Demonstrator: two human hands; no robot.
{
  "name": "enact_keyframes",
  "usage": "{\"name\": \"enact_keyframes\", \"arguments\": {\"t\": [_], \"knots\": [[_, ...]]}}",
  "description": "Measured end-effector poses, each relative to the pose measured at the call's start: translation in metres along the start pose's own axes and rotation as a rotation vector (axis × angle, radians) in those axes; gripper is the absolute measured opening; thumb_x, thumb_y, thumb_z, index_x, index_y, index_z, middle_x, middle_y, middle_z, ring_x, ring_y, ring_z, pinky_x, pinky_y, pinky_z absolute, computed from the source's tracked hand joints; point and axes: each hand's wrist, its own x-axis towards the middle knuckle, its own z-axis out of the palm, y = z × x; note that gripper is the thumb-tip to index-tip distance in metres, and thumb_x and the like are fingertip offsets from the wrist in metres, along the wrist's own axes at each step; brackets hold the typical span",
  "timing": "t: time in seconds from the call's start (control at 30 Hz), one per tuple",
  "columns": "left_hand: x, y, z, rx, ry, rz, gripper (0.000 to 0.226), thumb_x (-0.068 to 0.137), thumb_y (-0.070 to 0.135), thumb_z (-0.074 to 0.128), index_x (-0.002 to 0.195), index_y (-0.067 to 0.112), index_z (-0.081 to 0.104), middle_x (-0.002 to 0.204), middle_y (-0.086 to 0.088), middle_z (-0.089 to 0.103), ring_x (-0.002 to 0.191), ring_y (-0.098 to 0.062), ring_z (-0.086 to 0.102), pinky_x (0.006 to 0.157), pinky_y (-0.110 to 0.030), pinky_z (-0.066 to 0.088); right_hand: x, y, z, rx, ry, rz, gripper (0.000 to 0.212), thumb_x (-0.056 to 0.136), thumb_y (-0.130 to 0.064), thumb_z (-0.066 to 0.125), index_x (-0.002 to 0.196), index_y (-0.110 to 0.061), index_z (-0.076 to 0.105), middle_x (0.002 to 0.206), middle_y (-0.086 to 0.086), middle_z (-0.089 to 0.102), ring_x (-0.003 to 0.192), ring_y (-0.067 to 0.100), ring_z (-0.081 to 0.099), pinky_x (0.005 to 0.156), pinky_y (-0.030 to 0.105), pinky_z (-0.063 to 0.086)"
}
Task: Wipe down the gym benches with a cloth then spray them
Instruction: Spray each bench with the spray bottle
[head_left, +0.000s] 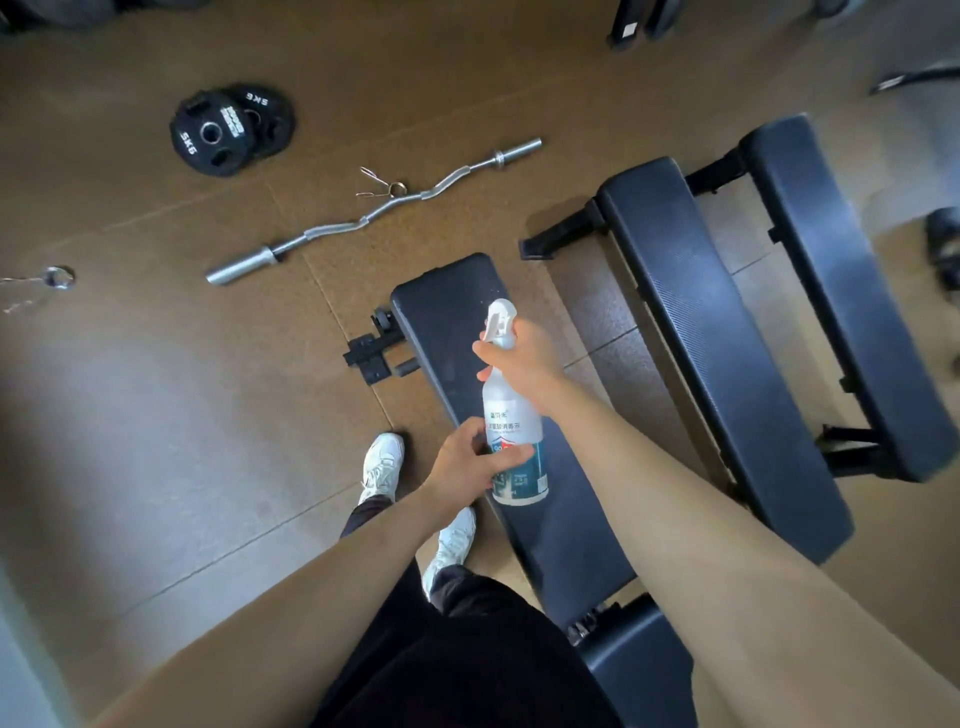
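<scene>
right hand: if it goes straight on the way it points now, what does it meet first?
Probably the far end of the near bench, which the right hand, gripping the spray bottle, points across. Its height above the pad is unclear; if it clears, the curl bar comes next.

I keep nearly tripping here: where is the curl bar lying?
The curl bar lies on the floor, upper left of centre in the head view, beyond the nearest bench, a spring clip beside its middle, weight plates farther left.
</scene>
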Motion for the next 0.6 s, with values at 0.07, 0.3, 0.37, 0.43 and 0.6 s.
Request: {"name": "enact_keyframes", "arguments": {"t": [0.07,0.3,0.37,0.43,0.6], "knots": [[0.003,0.001,-0.011,-0.001,-0.004,0.006,0.053,0.079,0.031,0.089,0.122,0.015,0.061,0.112,0.0,0.076,0.101,-0.016,0.075,0.091,-0.045,0.062,0.004,-0.006,0.01,-0.012,0.022,-0.008,0.021,0.095,-0.023,0.068,0.106,-0.008,0.058,0.092,0.002,0.067,0.053,0.008,0.07,0.048,0.018,0.053],[-0.008,-0.004,-0.025,-0.058,-0.006,0.014,0.049,0.082,0.025,0.088,0.12,0.012,0.06,0.113,-0.003,0.075,0.104,-0.018,0.074,0.091,-0.041,0.062,0.002,-0.008,0.03,-0.059,0.021,0.013,0.028,0.095,-0.027,0.068,0.113,-0.008,0.058,0.103,0.004,0.07,0.058,0.011,0.073,0.05,0.021,0.055],[-0.016,-0.011,-0.02,-0.076,-0.014,0.011,0.051,0.081,0.025,0.088,0.121,0.011,0.06,0.114,-0.005,0.075,0.105,-0.021,0.074,0.093,-0.045,0.061,-0.005,-0.002,0.031,-0.081,0.016,0.011,0.028,0.094,-0.029,0.068,0.111,-0.009,0.058,0.099,0.003,0.07,0.058,0.011,0.073,0.047,0.02,0.051],[-0.022,-0.02,-0.014,-0.061,-0.01,0.017,0.055,0.078,0.028,0.091,0.12,0.012,0.059,0.113,-0.004,0.074,0.105,-0.021,0.074,0.094,-0.047,0.06,-0.013,0.008,0.032,-0.094,0.024,0.009,0.025,0.095,-0.029,0.066,0.107,-0.009,0.058,0.094,0.003,0.07,0.055,0.01,0.071,0.047,0.019,0.049],[-0.04,-0.044,0.012,0.004,-0.005,0.005,0.052,0.08,0.033,0.089,0.12,0.018,0.058,0.116,-0.001,0.072,0.106,-0.018,0.073,0.095,-0.045,0.061,-0.046,0.039,0.017,-0.057,0.034,0.005,0.026,0.095,-0.035,0.068,0.11,-0.018,0.055,0.094,-0.006,0.066,0.058,0.006,0.072,0.047,0.017,0.051]]}}
